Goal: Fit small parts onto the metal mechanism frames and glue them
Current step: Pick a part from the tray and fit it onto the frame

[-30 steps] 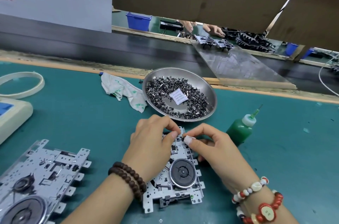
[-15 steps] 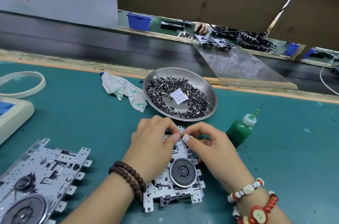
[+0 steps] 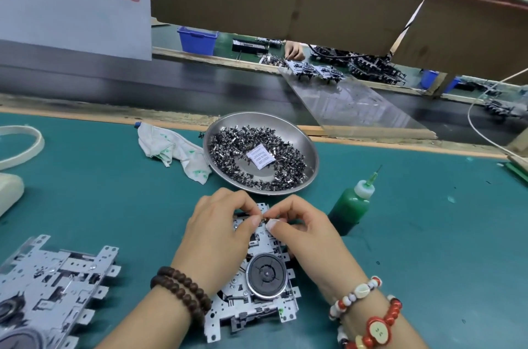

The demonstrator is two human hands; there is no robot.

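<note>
- Left hand (image 3: 220, 237) and right hand (image 3: 300, 230) fingers are pinching 1 small part (image 3: 265, 218) over the metal frame (image 3: 257, 303).
- Risk: part slipping, dropping into the mechanism beneath the fingers.

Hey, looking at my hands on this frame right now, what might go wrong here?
The small part pinched between left hand and right hand might slip and vanish into the metal frame. Your right hand works close to the green glue bottle, so a nudge may tip it.
</note>
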